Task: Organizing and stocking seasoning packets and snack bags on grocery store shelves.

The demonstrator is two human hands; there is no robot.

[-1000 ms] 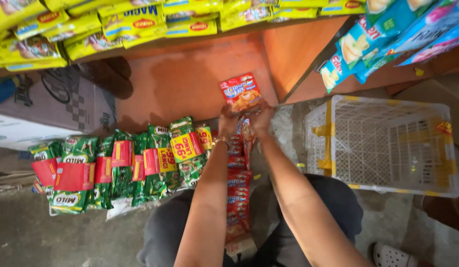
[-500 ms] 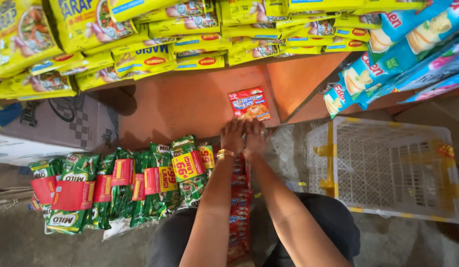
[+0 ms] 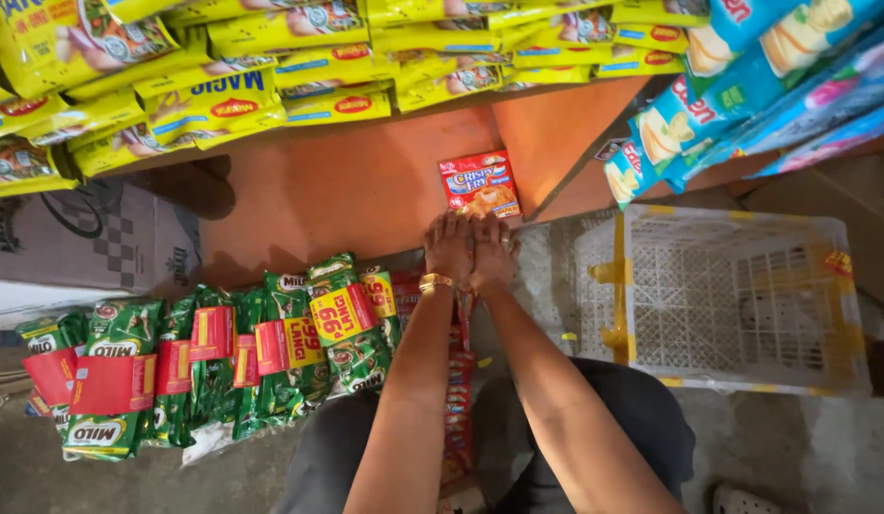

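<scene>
I am holding up a strip of small red foil sachets (image 3: pixel 479 183) with both hands, and its top sachet is standing just above my fingertips, against the orange shelf wall (image 3: pixel 347 190). That sachet is square, glossy red with white edging at the top and a picture of golden fried food in its lower half. My left hand (image 3: pixel 449 245) and my right hand (image 3: pixel 494 249) are pressing side by side, touching each other, fingers curled onto the strip just under that top sachet; a gold bracelet (image 3: pixel 435 282) is sitting at my left wrist.

Below my fingers the rest of the strip (image 3: pixel 457 400) is hanging down between my forearms, mostly covered by them, and its lower end is running out of view near my knees. I cannot tell how my fingertips are pinching it, since I am seeing only the backs of my hands.

To the left of my fingers, green drink-powder sachets with red and yellow tags (image 3: pixel 204 362) are lying in a row on the floor. To the right a white plastic lattice crate (image 3: pixel 746 295) is standing. Above my fingers yellow noodle packets (image 3: pixel 270 67) are overhanging the shelf, cut off at the top.
</scene>
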